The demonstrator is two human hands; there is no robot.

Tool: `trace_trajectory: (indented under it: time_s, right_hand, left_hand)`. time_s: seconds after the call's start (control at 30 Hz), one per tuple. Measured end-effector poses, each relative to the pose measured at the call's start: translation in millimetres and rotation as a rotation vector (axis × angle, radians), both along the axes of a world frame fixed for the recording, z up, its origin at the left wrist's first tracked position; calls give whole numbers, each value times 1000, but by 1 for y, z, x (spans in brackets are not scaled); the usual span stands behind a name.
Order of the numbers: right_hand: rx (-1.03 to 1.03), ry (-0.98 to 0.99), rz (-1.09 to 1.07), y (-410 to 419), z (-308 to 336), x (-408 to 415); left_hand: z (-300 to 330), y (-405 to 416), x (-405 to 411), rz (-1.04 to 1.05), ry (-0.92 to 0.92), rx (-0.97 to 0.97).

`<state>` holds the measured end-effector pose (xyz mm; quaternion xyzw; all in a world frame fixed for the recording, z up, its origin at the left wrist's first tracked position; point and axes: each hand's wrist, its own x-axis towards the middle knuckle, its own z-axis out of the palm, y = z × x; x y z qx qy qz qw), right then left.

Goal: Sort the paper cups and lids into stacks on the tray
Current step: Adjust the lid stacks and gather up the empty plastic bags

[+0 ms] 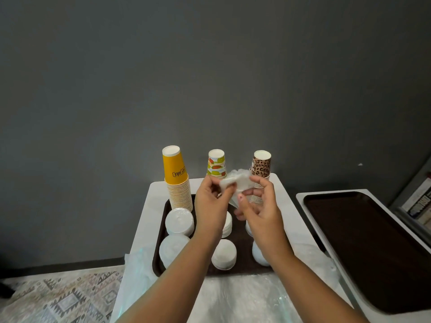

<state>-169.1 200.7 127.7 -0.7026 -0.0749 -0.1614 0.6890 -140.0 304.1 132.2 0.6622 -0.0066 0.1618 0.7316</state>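
Grey wall filled the background, and up against it stood a small white table (149,210) carrying a dark brown plastic tray (242,264). At the tray's far edge three upside-down stacks lined up: a tall stack of yellow paper cups (177,180) on the left, a stack of fruit-patterned paper cups (217,163) in the middle, and a stack of leopard-print paper cups (261,165) on the right. Nearer the camera sat the lids: a stack of clear plastic lids (179,221) just in front of the yellow cups, another clear stack (171,249) right behind it toward the viewer, and a stack of white lids (224,254) in the middle of the tray. More white stacks peeked out behind the arms, too hidden to describe.

Both hands were raised above the tray, working together! The left hand (211,201) had its fingers curled, pinching one edge of a crumpled clear plastic wrapper (238,183), and the right hand (258,206) gripped the other side, thumb and fingers bent around it. The wrapper hung in front of the fruit and leopard stacks.

Loose clear plastic sheeting (233,297) lay over the table's near end. To the right a second dark brown tray (363,243) rested on another white surface, and a patterned rug (60,297) showed at lower left.
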Motion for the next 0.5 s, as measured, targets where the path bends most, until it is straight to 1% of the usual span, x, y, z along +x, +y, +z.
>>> trace_trajectory:
  time_s: [0.03,0.1,0.2,0.4,0.5]
  right_hand:
    - [66,62,42,1,0,1]
    - [137,121,57,1,0,5]
    - [177,129,8,-4,-1,10]
    - [208,100,-35,-11,-2,12]
    - [312,154,-32,-13,-3,12]
  left_hand:
    - [-1,-1,-1,-12,-8,19]
    - [-4,-3,-3,-67,-17,33]
    - [-5,-7,-6,-164,-8,13]
    - [-2,-9,-6,-256,85,-143]
    - [-2,-9,-6,-288,127,-223]
